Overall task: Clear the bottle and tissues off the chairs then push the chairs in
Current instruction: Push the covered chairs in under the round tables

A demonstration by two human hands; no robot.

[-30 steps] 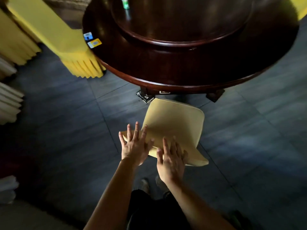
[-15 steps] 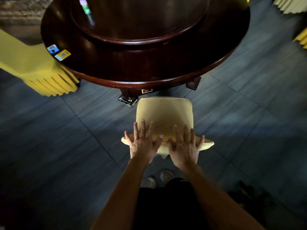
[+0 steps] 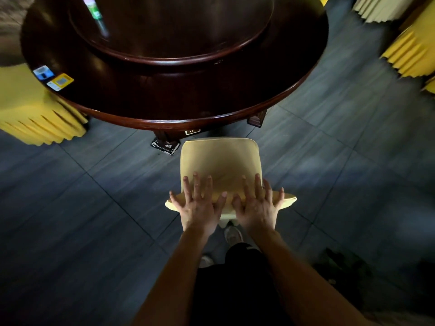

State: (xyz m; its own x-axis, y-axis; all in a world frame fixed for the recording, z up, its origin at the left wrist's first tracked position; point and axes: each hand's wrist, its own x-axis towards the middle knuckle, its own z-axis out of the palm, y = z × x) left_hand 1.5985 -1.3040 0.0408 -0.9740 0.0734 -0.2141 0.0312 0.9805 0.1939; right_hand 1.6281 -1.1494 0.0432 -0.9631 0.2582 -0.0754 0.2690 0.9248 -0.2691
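A chair in a pale yellow cover [image 3: 221,158] stands right in front of me, its seat facing the round dark wooden table [image 3: 188,102]. The front edge of the seat is just short of the table's rim. My left hand [image 3: 197,205] and my right hand [image 3: 257,205] lie flat side by side on top of the chair's back, fingers spread and pointing toward the table. The seat is bare. A blurred green and pink bottle [image 3: 94,10] stands on the table's raised turning centre [image 3: 179,38], far left. No tissues are visible.
Another yellow-covered chair [image 3: 30,114] sits at the table's left side. More covered chairs [image 3: 412,55] stand at the far right. Two small cards [image 3: 53,77] lie on the table's left rim. A table leg [image 3: 166,143] is just left of my chair. My shoe [image 3: 233,234] is behind it.
The chair has turned from an angle to square with the table. My hands have spread apart along its back. The view has shifted so the table sits higher and to the left.
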